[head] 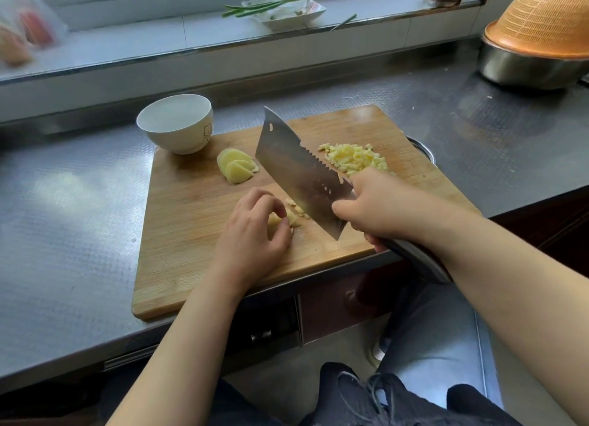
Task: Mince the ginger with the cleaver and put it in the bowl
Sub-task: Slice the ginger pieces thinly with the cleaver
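Note:
A wooden cutting board (191, 266) lies on the steel counter. My left hand (251, 234) holds a small stack of ginger strips (291, 218) with curled fingers near the board's middle. My right hand (379, 205) grips the cleaver (296, 167) at the handle; the blade stands just right of the held ginger, with cut bits beside it. A fan of ginger slices (236, 167) lies farther back on the board. A pile of minced ginger (353, 158) sits behind the blade on the right. An empty white bowl (175, 123) stands at the board's back-left corner.
An orange colander (541, 27) sits upside down on a steel basin (516, 68) at the back right. On the windowsill stands a white dish (287, 14) with green scallions. A plastic bag (25, 27) lies at the far left. The counter's front edge runs just under the board.

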`<state>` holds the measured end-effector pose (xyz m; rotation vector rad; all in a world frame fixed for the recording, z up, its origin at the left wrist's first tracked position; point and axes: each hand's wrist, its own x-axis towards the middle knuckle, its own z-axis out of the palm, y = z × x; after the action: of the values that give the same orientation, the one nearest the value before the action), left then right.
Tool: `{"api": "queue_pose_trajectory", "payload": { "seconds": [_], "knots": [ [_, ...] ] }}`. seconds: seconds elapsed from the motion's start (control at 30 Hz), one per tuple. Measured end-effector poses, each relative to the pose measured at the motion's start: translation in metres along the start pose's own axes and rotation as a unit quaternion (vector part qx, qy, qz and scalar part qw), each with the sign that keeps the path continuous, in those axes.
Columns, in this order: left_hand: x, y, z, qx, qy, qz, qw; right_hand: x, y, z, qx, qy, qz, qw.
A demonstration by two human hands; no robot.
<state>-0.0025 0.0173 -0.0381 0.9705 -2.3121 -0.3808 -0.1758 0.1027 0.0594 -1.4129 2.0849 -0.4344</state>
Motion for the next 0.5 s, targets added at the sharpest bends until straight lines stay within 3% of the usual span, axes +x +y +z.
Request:
{"api": "queue_pose_trajectory", "payload": {
  "seconds": [0.5],
  "knots": [
    [0.000,-0.006,0.008,0.074,-0.002,0.036,0.997,0.002,-0.025,0.010,-0.095,-0.046,-0.013,0.994]
  ]
}}
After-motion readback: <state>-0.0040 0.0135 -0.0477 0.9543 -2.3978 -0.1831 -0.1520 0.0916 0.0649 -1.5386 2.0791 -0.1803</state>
